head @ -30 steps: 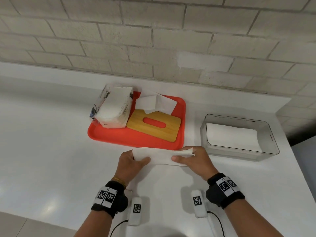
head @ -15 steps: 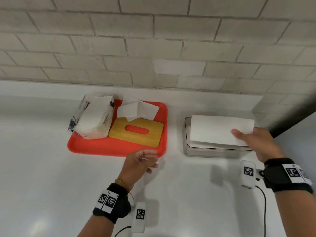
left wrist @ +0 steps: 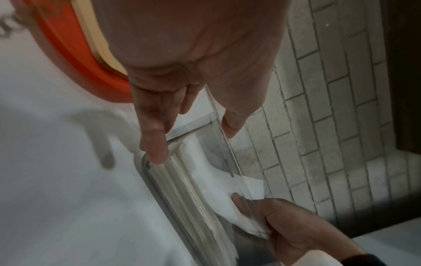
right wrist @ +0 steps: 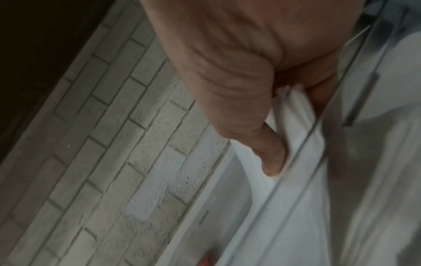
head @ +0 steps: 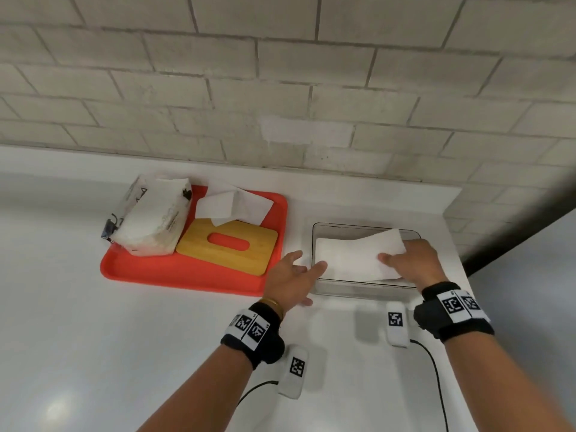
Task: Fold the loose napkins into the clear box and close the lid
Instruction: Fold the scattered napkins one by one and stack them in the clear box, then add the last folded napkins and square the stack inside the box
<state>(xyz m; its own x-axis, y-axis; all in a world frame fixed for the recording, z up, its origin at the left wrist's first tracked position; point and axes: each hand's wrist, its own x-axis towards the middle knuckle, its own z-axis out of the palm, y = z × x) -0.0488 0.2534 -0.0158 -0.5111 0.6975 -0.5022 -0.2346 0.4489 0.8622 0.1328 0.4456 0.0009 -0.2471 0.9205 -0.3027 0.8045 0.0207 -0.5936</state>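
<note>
Head view: the right hand (head: 411, 261) pinches the right end of a folded white paper napkin (head: 355, 255) and holds it over the clear rectangular plastic box (head: 358, 291), which stands on the white counter (head: 93, 338) just right of the orange-red plastic tray (head: 187, 275); the napkin's far corner rides above the back rim, so it is not yet seated. The left hand (head: 288, 283) grasps nothing, its fingers extended, one fingertip touching the napkin's left end at the box's left wall. On the tray lie the flat bamboo lid with an oval slot (head: 229, 246), one loose unfolded white napkin (head: 232, 205) behind it, and an opened plastic pack of napkins (head: 148, 221) at the tray's left end. Left wrist view: the left hand's straight fingers (left wrist: 153, 144) reach the box's corner rim, where a stack of folded napkins (left wrist: 200, 194) already lies inside; the right hand grips the new napkin's end. Right wrist view: blurred, yet the thumb (right wrist: 268, 154) is seen clamping the napkin's edge at the box rim. The step in hand is judged to be laying this napkin into the box. The next move calls for lowering it flat, releasing the pinch, and pressing the raised corner below the rim; one napkin and the lid remain.
</note>
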